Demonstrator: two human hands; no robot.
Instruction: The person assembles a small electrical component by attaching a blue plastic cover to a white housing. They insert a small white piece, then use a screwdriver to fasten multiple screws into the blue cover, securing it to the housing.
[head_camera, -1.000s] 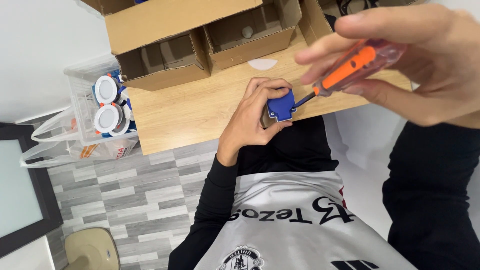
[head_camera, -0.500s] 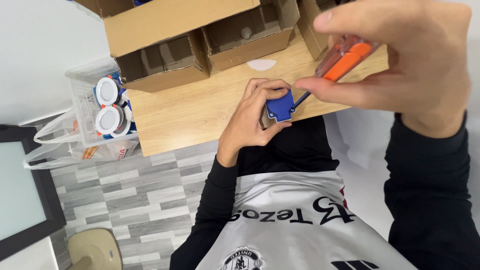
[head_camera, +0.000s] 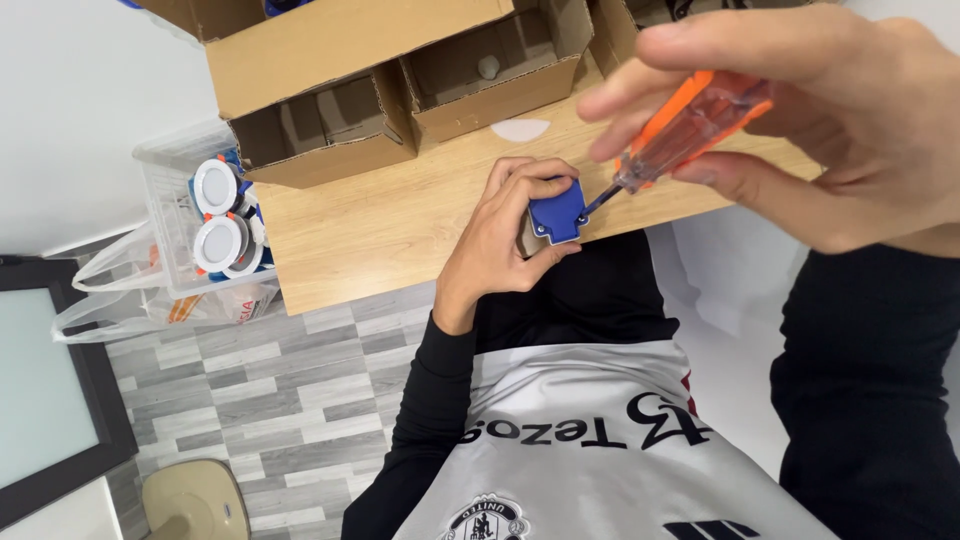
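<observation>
My left hand (head_camera: 495, 240) grips a small blue plastic part (head_camera: 556, 215) at the front edge of the wooden table (head_camera: 380, 220). My right hand (head_camera: 840, 130), close to the camera, holds a screwdriver (head_camera: 690, 120) with an orange and clear handle. Its thin metal tip touches the right side of the blue part. Both of my sleeves are black, and a grey printed shirt fills the lower part of the view.
Open cardboard boxes (head_camera: 330, 50) stand along the back of the table, with a white oval piece (head_camera: 520, 130) in front of them. A clear bin of round white lamps (head_camera: 220, 215), a plastic bag (head_camera: 120, 300), a stool (head_camera: 195, 500) and a dark-framed panel (head_camera: 50, 390) are at the left.
My right hand has shifted its fingers around the screwdriver handle, lifting and then lowering it slightly. The tip stays at the blue part, and my left hand has kept still.
</observation>
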